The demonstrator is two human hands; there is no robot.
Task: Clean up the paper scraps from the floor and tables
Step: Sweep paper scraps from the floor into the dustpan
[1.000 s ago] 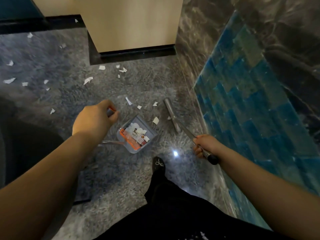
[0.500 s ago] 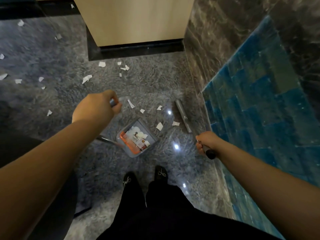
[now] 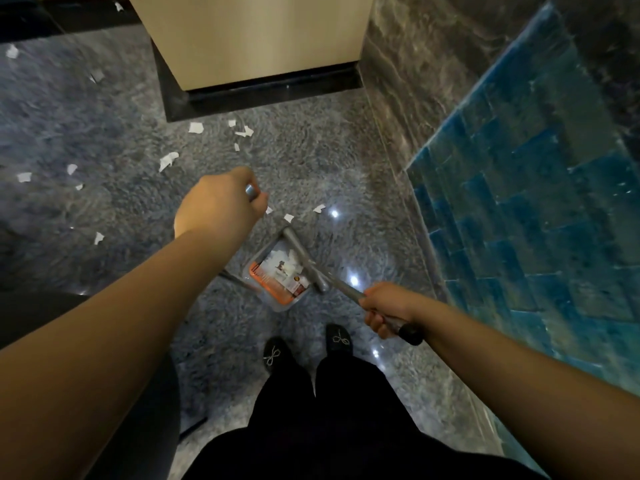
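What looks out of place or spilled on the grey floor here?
Torn white paper scraps lie scattered over the glossy grey stone floor, several near the beige cabinet base and two just beyond the grey dustpan. Nothing looks damaged.

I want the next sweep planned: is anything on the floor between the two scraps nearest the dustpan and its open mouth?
Nothing visible blocks them. The two scraps lie on bare floor just beyond the dustpan. The broom head, held by the right hand, lies across the pan's mouth and must be lifted behind them first.
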